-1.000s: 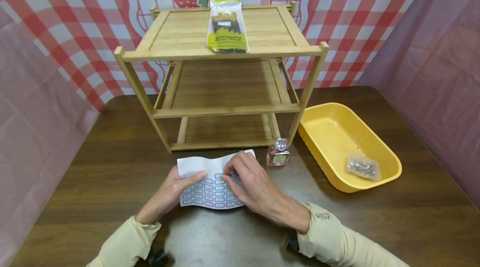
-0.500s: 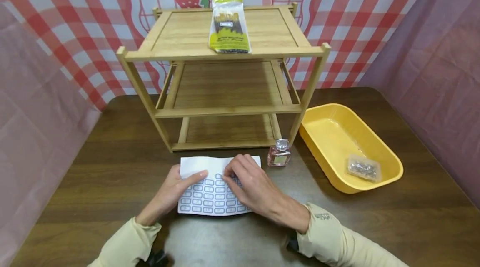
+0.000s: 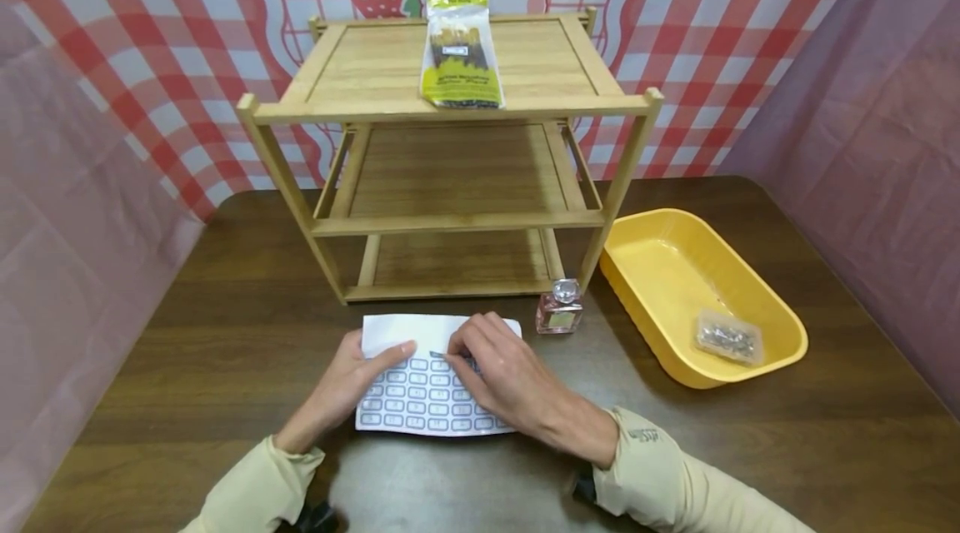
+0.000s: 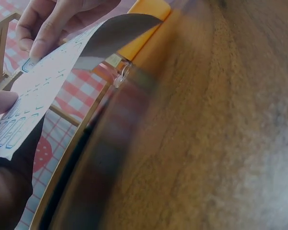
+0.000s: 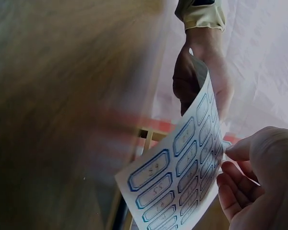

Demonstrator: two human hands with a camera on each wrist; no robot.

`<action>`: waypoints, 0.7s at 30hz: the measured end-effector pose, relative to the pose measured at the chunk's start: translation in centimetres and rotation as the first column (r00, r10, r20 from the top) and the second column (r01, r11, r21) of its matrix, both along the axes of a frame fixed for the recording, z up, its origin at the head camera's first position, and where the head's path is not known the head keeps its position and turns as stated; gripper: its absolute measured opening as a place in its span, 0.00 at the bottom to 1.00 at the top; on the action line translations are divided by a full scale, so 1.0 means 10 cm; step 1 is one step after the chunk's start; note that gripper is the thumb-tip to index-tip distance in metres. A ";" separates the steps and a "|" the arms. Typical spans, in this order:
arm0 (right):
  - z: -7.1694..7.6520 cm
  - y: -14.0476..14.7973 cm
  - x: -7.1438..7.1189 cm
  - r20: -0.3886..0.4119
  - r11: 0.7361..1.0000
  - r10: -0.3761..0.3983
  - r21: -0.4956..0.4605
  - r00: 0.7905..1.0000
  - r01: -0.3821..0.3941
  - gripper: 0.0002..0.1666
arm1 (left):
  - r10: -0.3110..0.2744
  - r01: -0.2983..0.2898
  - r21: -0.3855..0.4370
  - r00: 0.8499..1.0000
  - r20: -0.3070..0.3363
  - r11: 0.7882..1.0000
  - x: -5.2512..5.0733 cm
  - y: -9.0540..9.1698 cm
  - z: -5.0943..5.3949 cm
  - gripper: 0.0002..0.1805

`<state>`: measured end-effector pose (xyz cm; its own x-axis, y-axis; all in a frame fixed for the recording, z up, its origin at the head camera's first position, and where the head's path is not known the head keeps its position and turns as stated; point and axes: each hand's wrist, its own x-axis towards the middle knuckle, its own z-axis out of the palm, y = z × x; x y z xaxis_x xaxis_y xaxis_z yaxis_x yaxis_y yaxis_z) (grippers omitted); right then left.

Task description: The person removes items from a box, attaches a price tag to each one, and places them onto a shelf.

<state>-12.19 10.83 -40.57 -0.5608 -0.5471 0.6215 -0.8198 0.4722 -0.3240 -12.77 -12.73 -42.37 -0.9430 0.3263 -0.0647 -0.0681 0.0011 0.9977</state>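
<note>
A white sheet of blue-bordered sticker labels [image 3: 393, 331] is held above the table, its rows of labels carrying small handwritten marks. My left hand [image 3: 347, 376] grips the sheet's left edge with the thumb on top and the fingers underneath. Over the sheet's right half, my right hand [image 3: 510, 373] pinches one label [image 3: 437, 355] between thumb and index finger. That label is partly lifted from the sheet; in the left wrist view the label [image 4: 28, 64] stands up at the right fingertips. A pink glass perfume bottle [image 3: 559, 308] stands just beyond the right hand.
A three-tier wooden shelf [image 3: 457, 225] stands behind the sheet. On its top tier lies a packet of artist brushes [image 3: 461, 58] bearing a small white label. To the right, a yellow basin [image 3: 645, 266] contains a clear box of small metal pieces [image 3: 729, 338].
The sheet has flattened and tilted toward the camera. At the right fingertips, the label has come up from the sheet. Both hands have stayed nearly in place.
</note>
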 end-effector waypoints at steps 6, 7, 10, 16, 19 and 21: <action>-0.01 0.01 -0.01 0.044 0.997 0.009 -0.075 0.999 -0.005 0.14 | 0.023 -0.023 -0.050 1.000 0.004 0.998 0.00 -0.03 -0.02 0.15; -0.01 0.01 -0.01 0.049 0.996 0.007 -0.086 0.999 -0.003 0.14 | 0.032 -0.031 -0.065 0.999 0.005 0.997 0.00 -0.03 -0.02 0.16; 0.00 0.02 -0.02 0.062 0.994 -0.004 -0.105 0.998 0.010 0.14 | 0.064 -0.064 -0.117 0.998 -0.004 0.991 -0.02 -0.04 -0.03 0.16; 0.02 0.08 -0.05 0.049 0.989 -0.019 -0.146 0.999 0.026 0.14 | 0.167 -0.186 -0.266 0.982 -0.092 0.946 -0.02 -0.01 -0.05 0.13; 0.02 0.10 -0.08 0.026 0.986 -0.027 -0.164 0.999 0.031 0.14 | 0.220 -0.273 -0.379 0.959 -0.179 0.884 -0.02 0.00 -0.07 0.13; 0.02 0.11 -0.09 0.020 0.984 -0.031 -0.172 0.999 0.035 0.14 | 0.238 -0.314 -0.439 0.946 -0.220 0.842 -0.02 0.01 -0.07 0.14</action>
<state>-13.08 11.97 -40.37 -0.5884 -0.4133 0.6950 -0.7981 0.4346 -0.4172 -12.95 -12.63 -43.11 -0.9998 0.0189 0.0081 0.0160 0.4678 0.8837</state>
